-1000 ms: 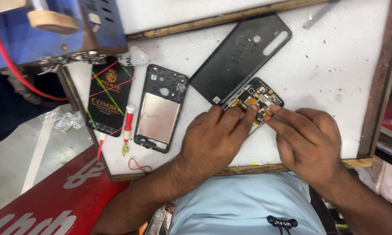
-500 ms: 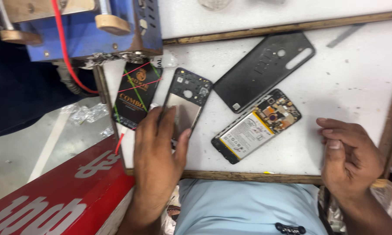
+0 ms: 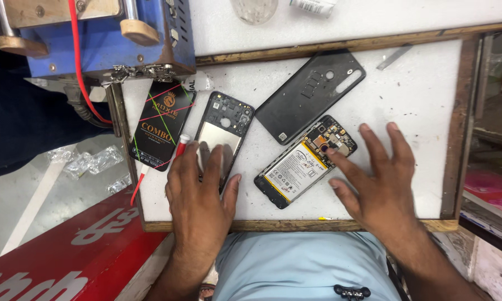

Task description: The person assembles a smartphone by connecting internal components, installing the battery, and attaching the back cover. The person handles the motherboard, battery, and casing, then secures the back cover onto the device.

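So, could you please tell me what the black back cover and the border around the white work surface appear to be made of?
The black back cover looks like moulded plastic with a matte, slightly dusty finish: it shows little glare and has clean cut-outs for the camera. It could be coated, which cannot be told here. The border looks like bare, worn wood: brown, with streaky grain and scuffed edges.
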